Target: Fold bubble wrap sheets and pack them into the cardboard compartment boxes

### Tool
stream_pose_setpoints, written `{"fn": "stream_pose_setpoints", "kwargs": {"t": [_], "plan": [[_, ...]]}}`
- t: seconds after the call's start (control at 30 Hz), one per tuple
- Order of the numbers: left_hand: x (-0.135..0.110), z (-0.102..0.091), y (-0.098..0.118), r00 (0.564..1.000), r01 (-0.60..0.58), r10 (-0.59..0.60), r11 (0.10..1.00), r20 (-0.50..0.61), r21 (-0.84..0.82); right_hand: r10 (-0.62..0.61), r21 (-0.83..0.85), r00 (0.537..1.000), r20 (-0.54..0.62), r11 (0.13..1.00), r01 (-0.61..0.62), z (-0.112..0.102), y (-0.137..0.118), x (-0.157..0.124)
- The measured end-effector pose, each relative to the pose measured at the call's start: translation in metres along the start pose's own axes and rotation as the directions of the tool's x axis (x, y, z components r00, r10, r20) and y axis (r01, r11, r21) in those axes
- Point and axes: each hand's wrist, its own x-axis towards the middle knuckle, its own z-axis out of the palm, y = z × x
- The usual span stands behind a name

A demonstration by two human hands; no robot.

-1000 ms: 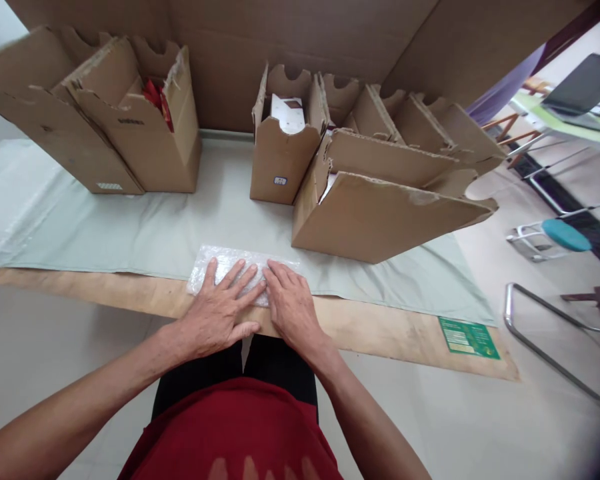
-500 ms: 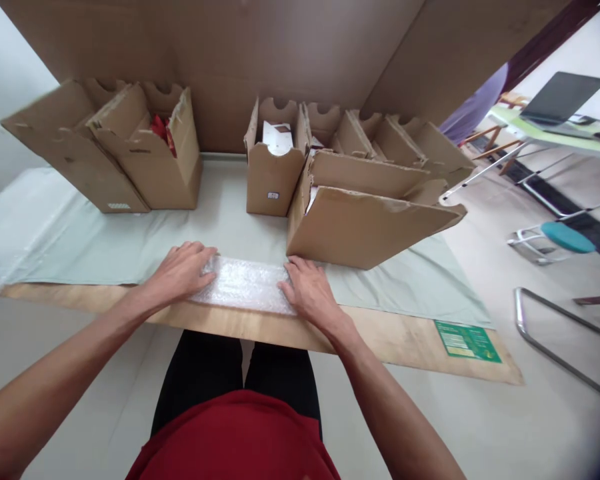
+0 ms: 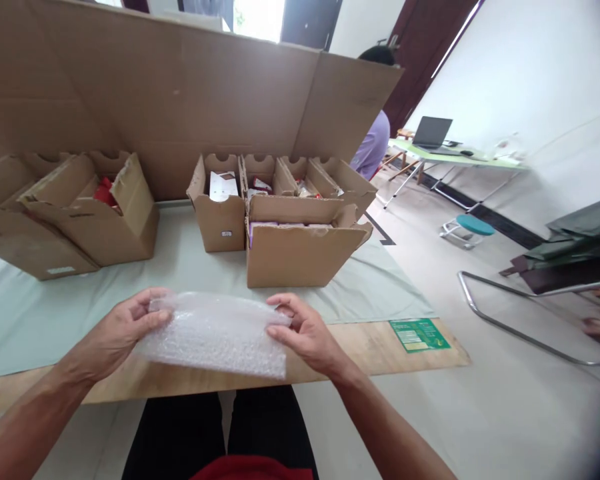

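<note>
A folded piece of clear bubble wrap point(image 3: 220, 340) is stretched between my two hands over the table's front edge. My left hand point(image 3: 125, 327) pinches its left end between thumb and fingers. At the right end, my right hand point(image 3: 300, 330) grips the upper corner, thumb in front and fingers curled behind. The lower edge of the wrap hangs down over the wooden strip. Whether anything lies inside the folds cannot be made out.
Behind the wrap, cardboard bins stand on a pale green cloth point(image 3: 180, 267): one holding a red item point(image 3: 105, 192), one a white box point(image 3: 223, 187), and a wide front bin point(image 3: 300, 257). A tall cardboard panel point(image 3: 180, 100) backs them. A person in purple point(image 3: 373, 147) sits beyond.
My hands lay on the bubble wrap flat on the table; now they hold it raised by both ends. The view has tilted up and turned right.
</note>
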Motion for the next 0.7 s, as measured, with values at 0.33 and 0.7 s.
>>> {"fn": "stream_pose_setpoints", "kwargs": {"t": [0.33, 0.7], "plan": [[0.043, 0.035, 0.147, 0.602, -0.592, 0.733, 0.676, -0.317, 0.438, -0.565, -0.596, 0.755, -0.333, 0.747, 0.296, -0.126, -0.111, 0.041], [0.13, 0.084, 0.2, 0.874, -0.334, 0.485, 0.561, 0.026, 0.758, -0.163, -0.827, 0.971, -0.175, 0.559, -0.055, -0.196, -0.093, 0.12]]}}
